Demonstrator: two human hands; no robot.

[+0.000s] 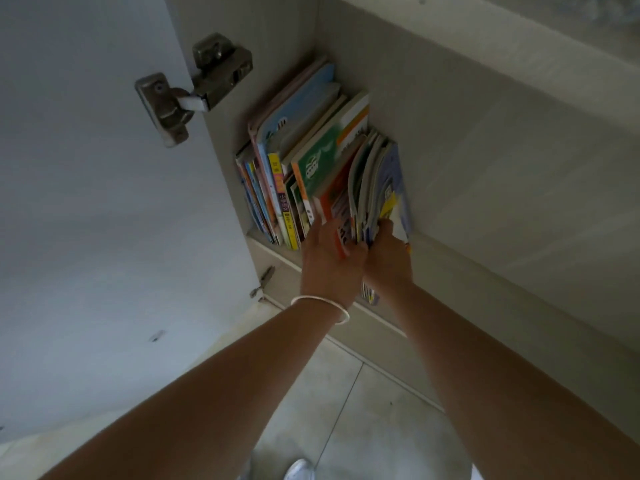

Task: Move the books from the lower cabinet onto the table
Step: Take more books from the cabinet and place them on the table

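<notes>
A row of colourful books (294, 161) stands upright on the floor of the lower cabinet (485, 150), packed against its left wall. At the right end of the row is a bundle of thin books and magazines (375, 181). My left hand (329, 261), with a white bangle at the wrist, grips the bundle's lower left side over an orange-red cover. Gripping the bundle's lower right edge is my right hand (389, 252). The fingertips of both hands are hidden among the pages. No table is in view.
The cabinet door (86, 202) stands open at the left, with a metal hinge (187, 95) at its top. The inside of the cabinet to the right of the books is bare. Tiled floor (346, 410) and a white shoe (299, 471) show below.
</notes>
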